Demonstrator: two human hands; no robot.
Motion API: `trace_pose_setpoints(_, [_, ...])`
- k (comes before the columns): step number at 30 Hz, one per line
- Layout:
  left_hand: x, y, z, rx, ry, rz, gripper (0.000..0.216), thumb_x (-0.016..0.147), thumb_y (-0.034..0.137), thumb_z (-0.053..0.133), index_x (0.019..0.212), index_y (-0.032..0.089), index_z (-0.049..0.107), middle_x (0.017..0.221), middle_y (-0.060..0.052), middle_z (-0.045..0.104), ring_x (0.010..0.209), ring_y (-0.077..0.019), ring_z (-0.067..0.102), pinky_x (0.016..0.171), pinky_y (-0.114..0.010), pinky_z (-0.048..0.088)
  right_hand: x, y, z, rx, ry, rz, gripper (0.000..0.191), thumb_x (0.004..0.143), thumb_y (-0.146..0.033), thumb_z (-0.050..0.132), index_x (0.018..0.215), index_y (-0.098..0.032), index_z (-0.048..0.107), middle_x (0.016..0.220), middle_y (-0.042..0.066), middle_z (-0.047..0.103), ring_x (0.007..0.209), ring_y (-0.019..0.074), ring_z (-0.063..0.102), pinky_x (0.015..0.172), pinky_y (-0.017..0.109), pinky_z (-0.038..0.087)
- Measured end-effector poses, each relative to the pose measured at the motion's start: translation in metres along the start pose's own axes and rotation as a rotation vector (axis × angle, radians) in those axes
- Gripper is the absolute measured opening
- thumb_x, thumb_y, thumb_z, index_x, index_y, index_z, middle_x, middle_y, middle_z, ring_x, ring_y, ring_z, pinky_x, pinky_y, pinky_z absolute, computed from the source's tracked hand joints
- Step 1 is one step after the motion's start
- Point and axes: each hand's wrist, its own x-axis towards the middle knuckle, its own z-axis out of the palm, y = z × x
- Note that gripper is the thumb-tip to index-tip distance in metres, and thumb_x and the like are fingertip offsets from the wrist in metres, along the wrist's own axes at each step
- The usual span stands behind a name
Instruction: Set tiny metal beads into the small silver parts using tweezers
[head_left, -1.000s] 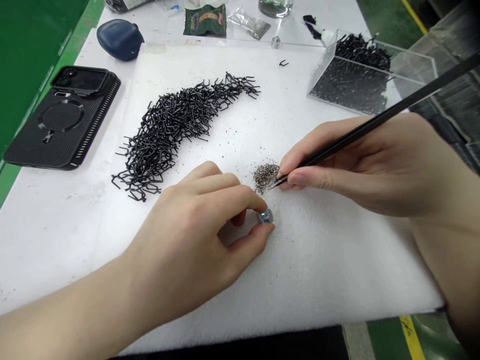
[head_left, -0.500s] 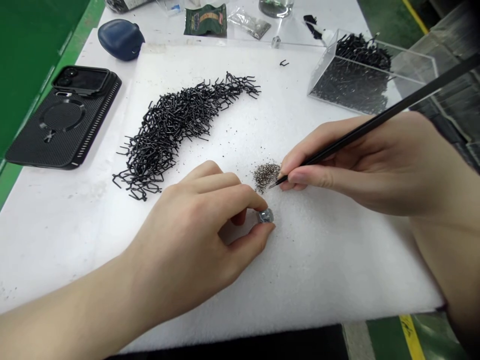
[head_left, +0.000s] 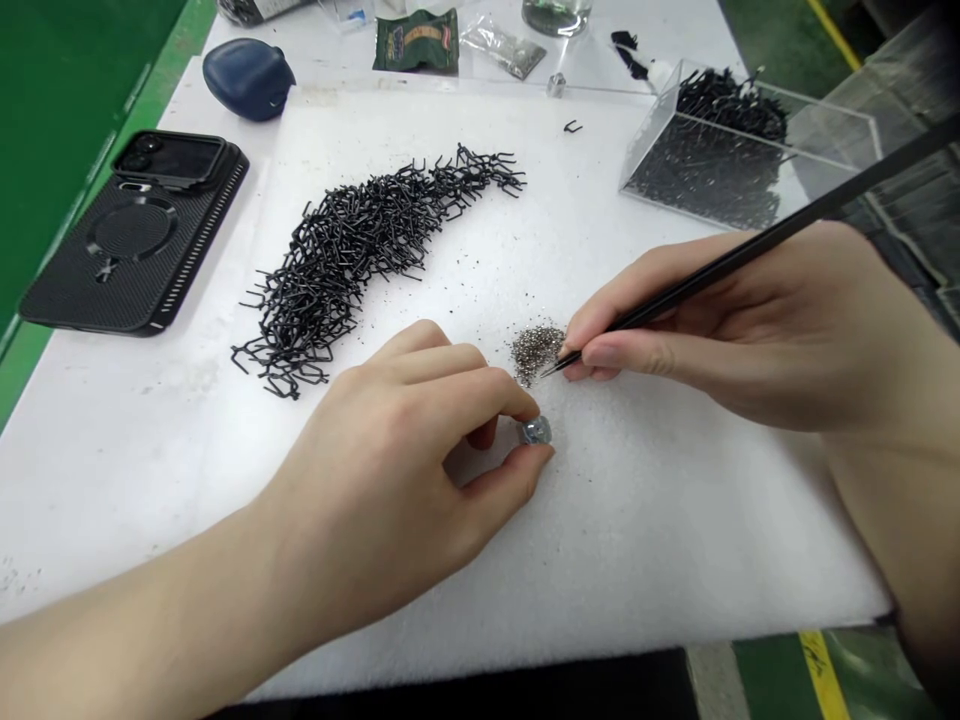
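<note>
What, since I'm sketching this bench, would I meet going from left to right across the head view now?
Black phone → dark blue rounded object → heap of bent black pieces → small shiny piece → right hand.

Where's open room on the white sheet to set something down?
Widest: the white sheet on the near side of the right hand. Smaller: between the black heap and clear box, below the loose piece. Crowded: around the tiny grains, with left hand and pointed tool close.
</note>
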Motion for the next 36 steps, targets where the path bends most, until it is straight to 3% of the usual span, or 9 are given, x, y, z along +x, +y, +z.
trace_pose_setpoints(11, [0.0017, -0.001, -0.0002, 0.0, 0.003, 0.002, 0.003, 0.088, 0.017, 0.076, 0.087, 0.018, 0.079, 0.068, 0.005, 0.065, 0.072, -0.0105, 0.057, 0.062, -0.021, 0.047, -0.0021, -0.0032, 0.0028, 0.073, -0.132, -0.137, 0.01, 0.086, -0.014, 0.084, 0.089, -0.023, 0.082, 0.089, -0.001, 0.082, 0.082, 0.0147, 0.079, 0.075, 0.022, 0.065])
trace_pose_setpoints(21, [0.0016, -0.0004, -0.0005, -0.008, -0.006, -0.003, 0.003, 0.087, 0.017, 0.077, 0.085, 0.016, 0.079, 0.068, 0.004, 0.064, 0.072, -0.0098, 0.055, 0.062, -0.02, 0.046, -0.0036, 0.0017, 0.0016, 0.09, -0.186, -0.131, 0.017, 0.086, -0.01, 0.082, 0.098, -0.023, 0.081, 0.096, 0.0, 0.083, 0.092, 0.0158, 0.08, 0.085, 0.022, 0.065])
trace_pose_setpoints(36, [0.0005, -0.0012, 0.0007, -0.022, 0.01, 0.006, 0.004, 0.087, 0.015, 0.077, 0.083, 0.014, 0.078, 0.067, 0.004, 0.063, 0.072, -0.0097, 0.055, 0.062, -0.02, 0.046, -0.0024, 0.0041, 0.0016, 0.088, -0.205, -0.162, 0.01, 0.09, -0.013, 0.079, 0.097, -0.021, 0.08, 0.096, 0.001, 0.082, 0.092, 0.0157, 0.079, 0.082, 0.023, 0.065])
